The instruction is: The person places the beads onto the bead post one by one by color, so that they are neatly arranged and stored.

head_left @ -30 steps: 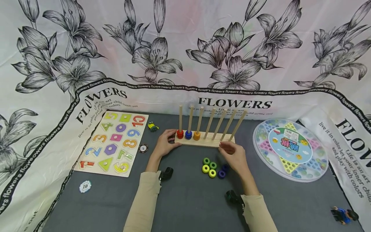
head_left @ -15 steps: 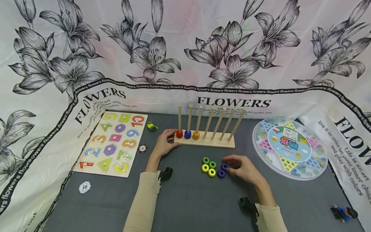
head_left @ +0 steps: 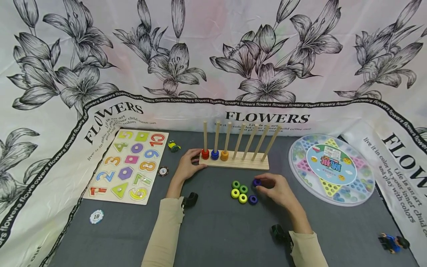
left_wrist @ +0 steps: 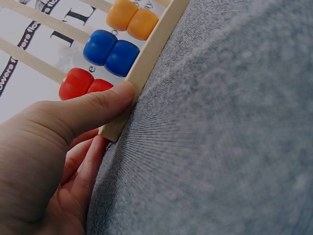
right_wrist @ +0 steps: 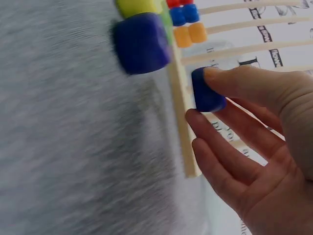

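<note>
A wooden peg rack (head_left: 247,163) carries a row of upright pegs. Two red beads (left_wrist: 76,84), two blue beads (left_wrist: 100,47) and two orange beads (left_wrist: 142,23) sit on its three leftmost pegs; the other pegs are bare. My left hand (head_left: 188,165) grips the rack's left end, thumb on the front edge and fingers round the end. Just in front of the rack, my right hand (head_left: 278,189) pinches a purple bead (right_wrist: 208,90) between thumb and fingers. Another purple bead (head_left: 252,199) lies on the cloth beside yellow beads (head_left: 242,198) and green beads (head_left: 243,189).
A number and shape puzzle board (head_left: 125,167) lies left, with poker chips (head_left: 96,216) and a small green-yellow toy (head_left: 174,145) near it. A round board game (head_left: 331,170) is at right. A toy figure (head_left: 393,243) lies at the lower right. Flowered cloth rises behind.
My right hand has left the rack's right end, come down to the purple beads, and taken one, now moved slightly away from the other. The left hand stays on the rack.
</note>
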{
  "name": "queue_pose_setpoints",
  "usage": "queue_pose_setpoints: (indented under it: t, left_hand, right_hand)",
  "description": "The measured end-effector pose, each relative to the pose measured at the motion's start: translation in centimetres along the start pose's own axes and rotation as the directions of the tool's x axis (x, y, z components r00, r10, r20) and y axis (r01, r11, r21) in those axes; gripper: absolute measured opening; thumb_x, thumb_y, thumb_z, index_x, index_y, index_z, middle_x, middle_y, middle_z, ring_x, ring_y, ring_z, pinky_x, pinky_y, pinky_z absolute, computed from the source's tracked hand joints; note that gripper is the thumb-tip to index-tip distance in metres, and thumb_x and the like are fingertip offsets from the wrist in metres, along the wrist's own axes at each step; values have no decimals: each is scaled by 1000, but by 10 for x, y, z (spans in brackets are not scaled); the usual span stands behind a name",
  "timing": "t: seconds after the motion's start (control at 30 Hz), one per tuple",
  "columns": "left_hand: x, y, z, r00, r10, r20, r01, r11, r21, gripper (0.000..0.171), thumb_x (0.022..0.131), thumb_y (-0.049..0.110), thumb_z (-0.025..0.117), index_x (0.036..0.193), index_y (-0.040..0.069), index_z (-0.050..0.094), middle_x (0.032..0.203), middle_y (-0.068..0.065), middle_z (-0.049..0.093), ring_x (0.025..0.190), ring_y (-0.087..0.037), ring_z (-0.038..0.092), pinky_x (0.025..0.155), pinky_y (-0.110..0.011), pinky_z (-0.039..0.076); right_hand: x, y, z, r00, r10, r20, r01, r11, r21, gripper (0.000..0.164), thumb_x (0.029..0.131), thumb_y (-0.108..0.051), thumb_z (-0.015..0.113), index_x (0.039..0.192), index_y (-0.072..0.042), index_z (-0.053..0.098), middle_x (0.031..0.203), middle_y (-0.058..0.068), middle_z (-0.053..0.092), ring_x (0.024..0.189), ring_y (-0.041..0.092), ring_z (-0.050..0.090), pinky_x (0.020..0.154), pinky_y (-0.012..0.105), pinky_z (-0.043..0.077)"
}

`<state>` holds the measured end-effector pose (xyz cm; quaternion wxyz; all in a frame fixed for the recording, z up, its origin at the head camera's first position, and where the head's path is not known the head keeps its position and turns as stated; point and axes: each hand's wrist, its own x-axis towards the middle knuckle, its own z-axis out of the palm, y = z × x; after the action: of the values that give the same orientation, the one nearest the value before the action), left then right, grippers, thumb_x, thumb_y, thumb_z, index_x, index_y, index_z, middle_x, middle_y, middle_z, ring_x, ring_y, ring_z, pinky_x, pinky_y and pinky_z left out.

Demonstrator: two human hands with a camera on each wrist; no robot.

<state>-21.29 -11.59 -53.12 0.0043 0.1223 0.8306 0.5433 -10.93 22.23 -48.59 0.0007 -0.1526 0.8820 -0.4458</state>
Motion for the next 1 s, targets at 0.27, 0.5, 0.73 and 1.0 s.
queue_pose_setpoints:
  t: [0.27,0.5,0.73,1.0]
  left_hand:
    - [-1,2,-1,1000,11,5,-11,1000,-7,65,78,-1,82,137,-5,55,137,-20,50,121,-35,55,100,-37,52]
    - [-2,1,-1,1000,16,11,-16,1000,-18,66,78,-1,82,138,-6,53,137,-21,49,121,-35,55,100,-38,52]
    - [-1,-2,0,1000,24,16,-24,1000,-5,67,79,0,82,139,-5,53,138,-20,49,122,-35,55,100,-37,52]
    - [-2,-1,-1,1000,20,12,-20,1000,-12,67,79,0,82,139,-5,53,138,-20,49,122,-35,55,100,-37,52]
  right_hand:
    - [24,-31,-8,983,-39,-177,50,997,57,31,83,5,76,113,4,71,105,16,71,89,31,70,78,38,62]
    - [49,-64,-10,920,-104,-378,158,980,117,29,82,6,76,111,7,71,104,21,68,89,38,68,80,27,60]
    - [59,-115,-19,871,-135,-473,217,968,123,28,80,13,74,106,17,68,99,29,69,81,25,69,74,24,60]
    - [67,-132,-21,838,-133,-530,256,952,165,25,80,14,74,104,18,68,100,31,69,76,6,66,73,19,58]
